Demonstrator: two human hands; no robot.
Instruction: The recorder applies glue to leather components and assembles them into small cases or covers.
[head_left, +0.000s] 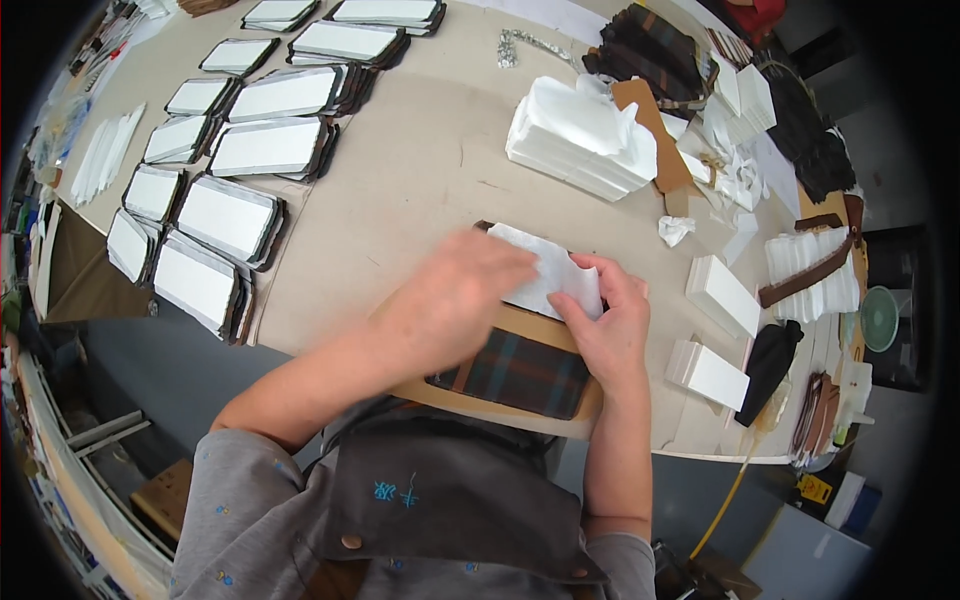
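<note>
- At table's near edge: plaid pouch (520,372) on tan board (500,408).
- Just above: left hand (455,298) flat, right hand (608,325) pinching white tissue sheet (548,276) over pouch's top.
- Farther right: white tissue stack (580,140).
- Far left: rows of white-faced pouches (265,148).

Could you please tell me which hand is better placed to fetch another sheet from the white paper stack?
Probably the right hand: the white paper stack lies on its side of the table, while the left hand presses the white paper onto the plaid pouch.
</note>
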